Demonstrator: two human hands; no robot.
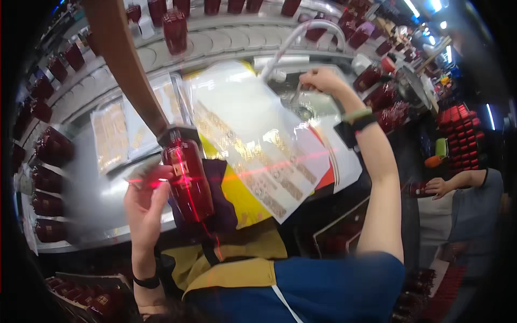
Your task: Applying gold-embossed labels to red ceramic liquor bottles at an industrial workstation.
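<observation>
Deep red, glossy bottle (196, 202), one piece: broad at the shoulder, tapering toward the base, surface glass-like with pale highlights. Decoration: two small gold squarish patches (182, 168), one below the other on the upper body; their markings are blurred. Bright red light lines cross the body, one running lengthwise, one across. Position: near edge of the pale metal counter (97, 215), in front of the person, against a dark purple cloth (223, 191); neck end directed away from the person. Whether it stands or leans cannot be told. A brown post (126, 64) overlaps the neck end in view; contact uncertain.

Left hand (144, 207): just beside the bottle, on its left. Grip partly closed, thumb and fingers curled toward one another; red glare and blur hide whether anything is held.

Right hand (326, 81): above a water basin (344, 72), under a curved white pipe (301, 32). Grip drawn in, fingertips close together; contents, if any, cannot be made out.

Sheets, right of the bottle: one large, glossy, white, with rows of gold patterns (269, 156), overlying a bright yellow sheet (237, 188). Left, beyond the bottle: further gold-patterned sheets (110, 134).

Further red bottles (175, 32): same colour, ranged along the conveyor (140, 59) beyond.
</observation>
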